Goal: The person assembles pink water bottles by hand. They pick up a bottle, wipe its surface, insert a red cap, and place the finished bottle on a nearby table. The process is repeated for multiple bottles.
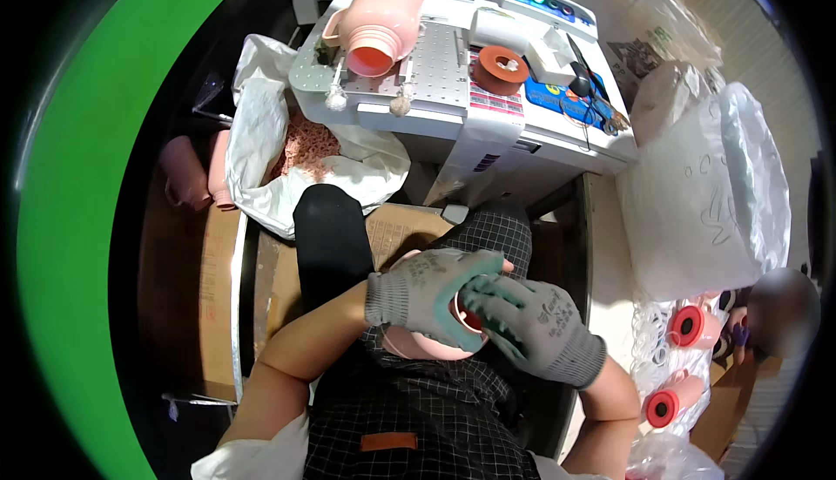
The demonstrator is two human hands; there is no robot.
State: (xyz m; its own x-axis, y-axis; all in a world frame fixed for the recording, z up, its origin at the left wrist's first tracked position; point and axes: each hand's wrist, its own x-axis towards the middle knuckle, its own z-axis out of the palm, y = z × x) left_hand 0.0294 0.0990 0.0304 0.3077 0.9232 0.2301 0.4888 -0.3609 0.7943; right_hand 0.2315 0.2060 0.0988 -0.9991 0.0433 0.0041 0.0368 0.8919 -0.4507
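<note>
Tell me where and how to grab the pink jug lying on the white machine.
Probably best by its loop handle, coming from the left: the pink jug lies with its open mouth toward you, and the handle juts out on that left side.

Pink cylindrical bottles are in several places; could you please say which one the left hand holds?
The open pink cylindrical bottle at lower centre, gripped by the grey-gloved left hand; the others are well apart.

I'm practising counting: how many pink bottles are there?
At least 6: a pink bottle on the white machine, one in the left hand with the right hand at its mouth, two at left by the white bag, two at far right. More may be hidden.
</note>
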